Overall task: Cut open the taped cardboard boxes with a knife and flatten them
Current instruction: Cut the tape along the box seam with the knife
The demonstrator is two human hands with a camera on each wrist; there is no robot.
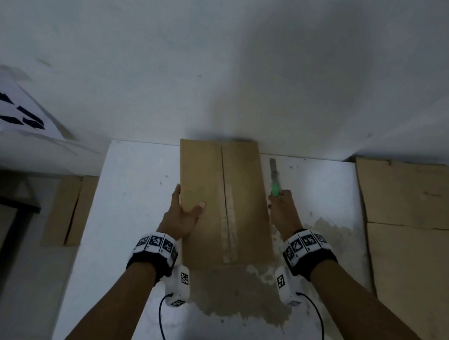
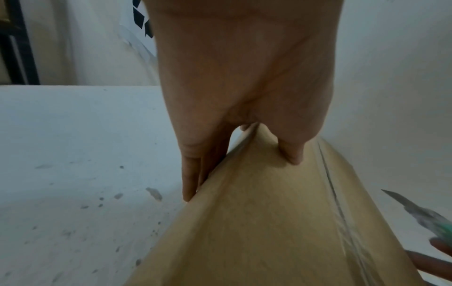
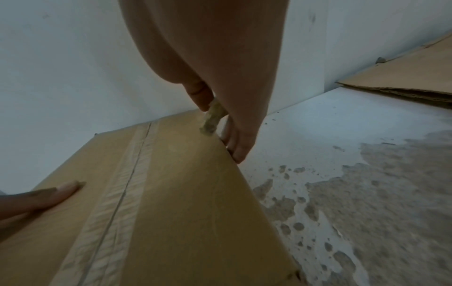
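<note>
A brown cardboard box (image 1: 215, 196) lies on the white table (image 1: 131, 215), its far end against the wall, with a strip of clear tape (image 1: 229, 211) along its middle seam. My left hand (image 1: 190, 197) grips the box's left edge, thumb on top and fingers down the side. The left wrist view shows that grip on the box (image 2: 257, 232). My right hand (image 1: 280, 205) holds a green-handled utility knife (image 1: 274, 177) just off the box's right edge, blade pointing away toward the wall. In the right wrist view the knife handle (image 3: 212, 118) sits between the fingers beside the box (image 3: 171, 193).
Flattened cardboard (image 1: 411, 215) covers the table's right side. Another cardboard piece (image 1: 68, 209) lies off the table's left edge, near a dark frame (image 1: 3, 203). A white sheet with a recycling symbol (image 1: 12, 111) hangs at the left. A worn brown patch (image 1: 247, 295) marks the near tabletop.
</note>
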